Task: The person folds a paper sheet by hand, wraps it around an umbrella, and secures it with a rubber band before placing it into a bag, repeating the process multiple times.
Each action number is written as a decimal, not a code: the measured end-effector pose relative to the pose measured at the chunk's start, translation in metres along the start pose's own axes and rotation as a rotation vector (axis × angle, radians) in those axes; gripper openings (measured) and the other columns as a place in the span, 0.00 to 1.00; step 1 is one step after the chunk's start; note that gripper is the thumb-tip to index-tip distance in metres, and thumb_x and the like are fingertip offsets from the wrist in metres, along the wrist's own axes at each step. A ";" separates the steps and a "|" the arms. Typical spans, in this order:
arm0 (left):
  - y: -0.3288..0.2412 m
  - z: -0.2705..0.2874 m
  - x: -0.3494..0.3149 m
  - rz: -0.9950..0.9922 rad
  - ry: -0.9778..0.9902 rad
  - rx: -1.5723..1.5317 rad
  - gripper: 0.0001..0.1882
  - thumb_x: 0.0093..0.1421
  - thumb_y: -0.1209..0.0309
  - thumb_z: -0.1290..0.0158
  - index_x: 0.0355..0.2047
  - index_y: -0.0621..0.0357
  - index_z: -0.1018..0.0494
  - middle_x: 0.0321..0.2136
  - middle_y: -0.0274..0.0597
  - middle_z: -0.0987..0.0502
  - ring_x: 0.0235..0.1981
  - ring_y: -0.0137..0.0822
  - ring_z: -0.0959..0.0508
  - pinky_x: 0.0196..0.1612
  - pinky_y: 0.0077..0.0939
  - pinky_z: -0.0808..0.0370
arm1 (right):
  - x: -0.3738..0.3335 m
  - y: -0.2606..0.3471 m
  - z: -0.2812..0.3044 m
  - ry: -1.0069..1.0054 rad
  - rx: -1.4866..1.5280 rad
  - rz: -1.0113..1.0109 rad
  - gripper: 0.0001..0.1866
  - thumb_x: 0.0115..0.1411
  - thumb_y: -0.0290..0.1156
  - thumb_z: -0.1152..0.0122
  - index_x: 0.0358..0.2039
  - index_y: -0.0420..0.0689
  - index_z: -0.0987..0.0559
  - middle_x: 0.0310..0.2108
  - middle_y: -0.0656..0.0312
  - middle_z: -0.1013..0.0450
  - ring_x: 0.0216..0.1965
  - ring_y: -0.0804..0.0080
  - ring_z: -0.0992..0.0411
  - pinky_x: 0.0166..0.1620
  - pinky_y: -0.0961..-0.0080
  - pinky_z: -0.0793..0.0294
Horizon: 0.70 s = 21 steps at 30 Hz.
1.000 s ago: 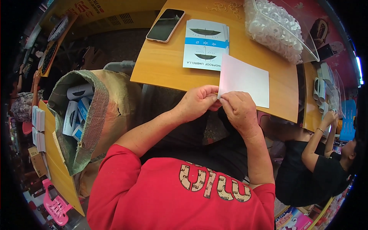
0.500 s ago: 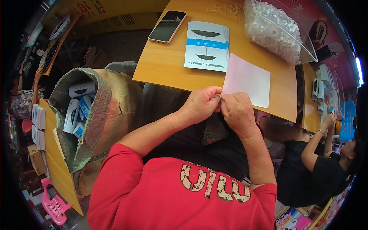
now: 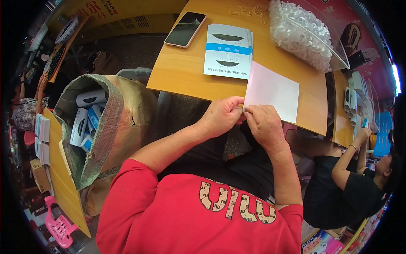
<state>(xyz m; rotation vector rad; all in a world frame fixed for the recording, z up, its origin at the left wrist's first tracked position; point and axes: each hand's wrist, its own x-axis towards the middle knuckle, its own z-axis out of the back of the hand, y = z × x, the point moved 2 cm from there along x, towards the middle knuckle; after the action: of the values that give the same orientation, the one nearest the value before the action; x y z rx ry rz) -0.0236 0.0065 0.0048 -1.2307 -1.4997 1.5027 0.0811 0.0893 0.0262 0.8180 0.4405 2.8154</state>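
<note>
Both grips are pinching the near corner of a pale pink sheet [image 3: 272, 89] at the centre of the frame: I am seeing my left hand [image 3: 222, 116] curling its thumb and fingers narrowly onto the sheet's lower left corner, and my right hand [image 3: 264, 122] is pressing its fingertips on the same corner, the two hands touching each other. The rest of the sheet is lying flat on the wooden counter [image 3: 186, 72], reaching toward the upper right. Just beside it, toward the upper centre, a stack of white and blue printed cards [image 3: 228, 51] is resting, with a dark smartphone [image 3: 185, 29] further left. A clear bag of white rings [image 3: 302, 36] is sitting at the upper right. A woven sack of boxes [image 3: 97, 122] is standing at the left.
</note>
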 end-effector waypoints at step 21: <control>-0.006 -0.002 -0.001 -0.060 0.031 0.210 0.12 0.54 0.75 0.58 0.39 0.63 0.32 0.24 0.36 0.27 0.26 0.23 0.27 0.29 0.16 0.29 | -0.001 0.001 0.000 0.052 -0.009 -0.021 0.02 0.42 0.24 0.50 0.18 0.42 0.33 0.18 0.57 0.35 0.23 0.61 0.36 0.30 0.69 0.38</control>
<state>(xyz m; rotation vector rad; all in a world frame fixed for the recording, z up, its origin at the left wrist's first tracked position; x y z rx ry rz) -0.0226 0.0071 0.0108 -1.0717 -1.3100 1.5505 0.0816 0.0880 0.0257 0.7360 0.4411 2.8225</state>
